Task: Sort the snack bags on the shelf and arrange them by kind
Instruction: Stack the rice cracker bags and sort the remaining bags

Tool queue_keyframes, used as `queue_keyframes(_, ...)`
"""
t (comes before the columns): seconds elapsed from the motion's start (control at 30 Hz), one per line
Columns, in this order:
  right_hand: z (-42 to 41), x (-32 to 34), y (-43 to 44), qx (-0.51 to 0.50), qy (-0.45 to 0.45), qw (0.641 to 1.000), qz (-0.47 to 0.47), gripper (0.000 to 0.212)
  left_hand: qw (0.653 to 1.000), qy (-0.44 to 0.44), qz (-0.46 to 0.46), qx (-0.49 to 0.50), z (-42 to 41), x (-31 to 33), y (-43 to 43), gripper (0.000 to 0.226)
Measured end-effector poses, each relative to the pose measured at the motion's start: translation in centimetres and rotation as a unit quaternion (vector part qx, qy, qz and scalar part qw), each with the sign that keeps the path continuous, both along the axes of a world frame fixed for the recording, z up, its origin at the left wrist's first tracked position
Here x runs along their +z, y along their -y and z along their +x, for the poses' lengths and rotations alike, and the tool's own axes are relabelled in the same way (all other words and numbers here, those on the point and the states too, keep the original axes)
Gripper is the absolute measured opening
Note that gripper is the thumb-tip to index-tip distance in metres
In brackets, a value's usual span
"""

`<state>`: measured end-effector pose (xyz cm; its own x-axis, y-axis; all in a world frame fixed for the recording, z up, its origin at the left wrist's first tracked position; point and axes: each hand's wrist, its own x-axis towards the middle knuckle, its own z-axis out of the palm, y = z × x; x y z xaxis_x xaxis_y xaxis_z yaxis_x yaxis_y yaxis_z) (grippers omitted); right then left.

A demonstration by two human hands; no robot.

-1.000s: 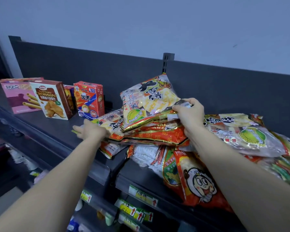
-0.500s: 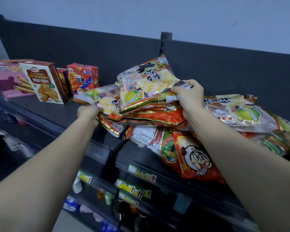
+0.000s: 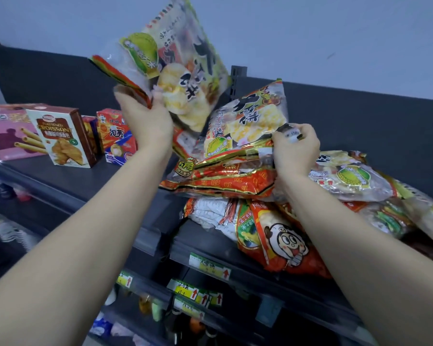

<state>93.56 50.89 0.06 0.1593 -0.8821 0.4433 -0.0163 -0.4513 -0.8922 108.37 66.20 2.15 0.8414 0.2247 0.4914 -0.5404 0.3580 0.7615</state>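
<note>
The dark grey metal shelf [image 3: 60, 181] carries a mixed heap of shiny snack bags [image 3: 235, 186], mostly unsorted, I judge. The left hand [image 3: 145, 118] grips one clear yellow-printed bag [image 3: 175, 71] above it; the right hand [image 3: 295, 151] pinches a similar bag [image 3: 250, 123] on top.

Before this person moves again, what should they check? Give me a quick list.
1. Left hand grips raised bag: ok.
2. Right hand pinches corner of top bag: ok.
3. Both bags look the same kind: ok.
4. Bare shelf beside boxes for a new stack: ok.
5. Cartoon bag overhangs shelf edge: not ok.
6. Kinds buried in the pile: cannot tell.
</note>
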Motion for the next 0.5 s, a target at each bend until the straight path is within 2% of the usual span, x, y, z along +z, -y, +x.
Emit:
queue_keyframes(0.1, -0.9, -0.3, 0.3, 0.042, -0.031, 0.998, 0.028, 0.011, 0.979, -0.125, -0.058, -0.151, -0.6, -0.4, 2.4, 0.034)
queue_keyframes(0.2, -1.9, -0.9, 0.9, 0.082, -0.049, 0.992, 0.081, 0.025, 0.941, -0.245, 0.010, -0.233, -0.8, -2.8, 4.1, 0.044)
queue_keyframes(0.27, -2.8, -1.1, 1.2, 0.098, -0.094, 0.987, 0.081, 0.033, 0.934, -0.278, 0.051, -0.219, -0.7, -4.3, 4.9, 0.048)
queue_keyframes(0.37, -3.6, -0.8, 1.0, 0.105, -0.198, 0.974, 0.011, 0.042, 0.941, -0.268, 0.109, -0.175, -0.9, -3.8, 5.3, 0.060)
queue_keyframes(0.43, -4.0, -0.5, 1.2, 0.088, -0.230, 0.969, -0.034, 0.033, 0.936, -0.252, 0.211, -0.124, -1.2, -3.1, 5.2, 0.091)
queue_keyframes(0.5, -4.8, -0.5, 1.8, 0.053, -0.272, 0.959, -0.059, 0.021, 0.925, -0.227, 0.294, -0.083, -1.4, -3.0, 4.9, 0.100)
